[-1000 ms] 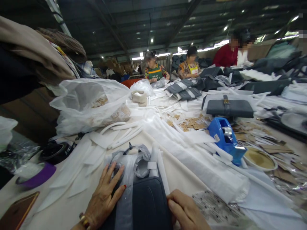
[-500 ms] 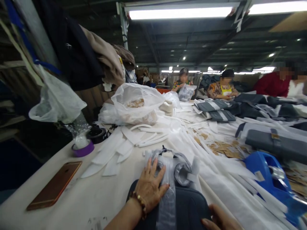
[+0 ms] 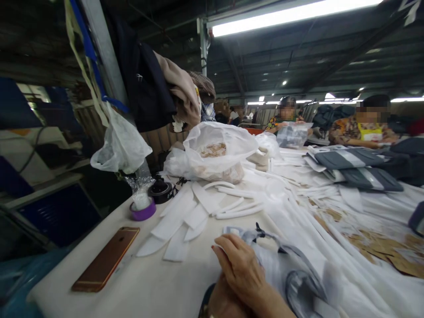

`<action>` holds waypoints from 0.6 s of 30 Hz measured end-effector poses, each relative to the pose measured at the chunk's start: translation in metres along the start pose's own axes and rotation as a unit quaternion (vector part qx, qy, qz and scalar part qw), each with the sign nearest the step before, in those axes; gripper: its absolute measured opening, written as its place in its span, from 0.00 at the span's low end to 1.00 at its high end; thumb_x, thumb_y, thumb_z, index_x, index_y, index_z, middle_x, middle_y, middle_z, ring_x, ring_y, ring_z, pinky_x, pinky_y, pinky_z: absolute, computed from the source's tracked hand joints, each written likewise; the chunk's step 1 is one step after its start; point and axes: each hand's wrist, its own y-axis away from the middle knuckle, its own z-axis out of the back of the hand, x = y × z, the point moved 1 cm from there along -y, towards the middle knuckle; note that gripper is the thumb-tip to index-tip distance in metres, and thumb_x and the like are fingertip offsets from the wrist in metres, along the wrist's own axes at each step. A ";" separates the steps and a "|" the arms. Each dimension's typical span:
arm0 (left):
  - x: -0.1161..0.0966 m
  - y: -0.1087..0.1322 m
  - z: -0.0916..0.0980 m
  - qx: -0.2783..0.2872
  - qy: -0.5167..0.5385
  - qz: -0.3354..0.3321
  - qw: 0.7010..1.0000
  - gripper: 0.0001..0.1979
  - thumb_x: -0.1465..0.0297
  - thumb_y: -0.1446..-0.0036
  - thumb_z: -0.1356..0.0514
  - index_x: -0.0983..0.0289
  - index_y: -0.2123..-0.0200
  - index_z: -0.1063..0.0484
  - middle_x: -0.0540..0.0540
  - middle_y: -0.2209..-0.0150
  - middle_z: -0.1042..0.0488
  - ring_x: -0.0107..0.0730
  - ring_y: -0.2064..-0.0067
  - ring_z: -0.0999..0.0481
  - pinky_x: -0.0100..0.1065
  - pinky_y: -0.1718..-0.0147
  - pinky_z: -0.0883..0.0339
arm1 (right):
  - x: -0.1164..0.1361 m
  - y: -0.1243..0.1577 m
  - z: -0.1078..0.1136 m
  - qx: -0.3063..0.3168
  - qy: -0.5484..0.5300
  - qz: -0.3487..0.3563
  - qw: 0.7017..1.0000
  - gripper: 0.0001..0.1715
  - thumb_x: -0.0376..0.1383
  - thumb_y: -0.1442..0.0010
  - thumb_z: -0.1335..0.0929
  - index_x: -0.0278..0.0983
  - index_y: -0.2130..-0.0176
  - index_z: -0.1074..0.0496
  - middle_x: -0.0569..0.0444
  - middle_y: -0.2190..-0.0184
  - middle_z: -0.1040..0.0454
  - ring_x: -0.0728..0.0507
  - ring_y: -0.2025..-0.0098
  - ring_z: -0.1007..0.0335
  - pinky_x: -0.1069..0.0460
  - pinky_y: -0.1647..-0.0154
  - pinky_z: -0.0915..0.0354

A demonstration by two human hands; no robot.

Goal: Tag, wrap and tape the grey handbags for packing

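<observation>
At the table's front my right hand (image 3: 240, 267) reaches in from the lower right, its fingers bent and pressed together over my left hand (image 3: 221, 297). Whether anything is between the right fingers is hidden. Only the back of my left hand shows; its fingers are covered. Beneath and beside both hands lies a dark blue-grey bag, with just a sliver of its edge (image 3: 206, 300) showing at the left. Its grey strap (image 3: 306, 258), bundled in clear plastic film, curves out to the right of my hands.
A phone (image 3: 106, 259), purple tape roll (image 3: 143, 212) and black tape roll (image 3: 160, 192) lie left. White strips (image 3: 179, 221), a plastic bag (image 3: 218, 150) and brown paper pieces (image 3: 374, 243) lie beyond. Grey bag panels (image 3: 351, 158) are stacked right; co-workers sit behind.
The view has turned left. My left hand, earlier spread flat on the film-wrapped strap, is now under my right hand, which came over from the bag's right edge.
</observation>
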 end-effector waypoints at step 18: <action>0.182 -0.129 0.091 0.017 -0.234 0.155 0.960 0.27 0.85 0.50 0.54 0.57 0.54 0.28 0.57 0.40 0.39 0.48 0.41 0.40 0.57 0.48 0.46 | -0.058 0.024 -0.043 0.033 0.133 0.083 0.987 0.10 0.37 0.46 0.31 0.39 0.73 0.37 0.61 0.77 0.31 0.47 0.70 0.37 0.51 0.71 0.47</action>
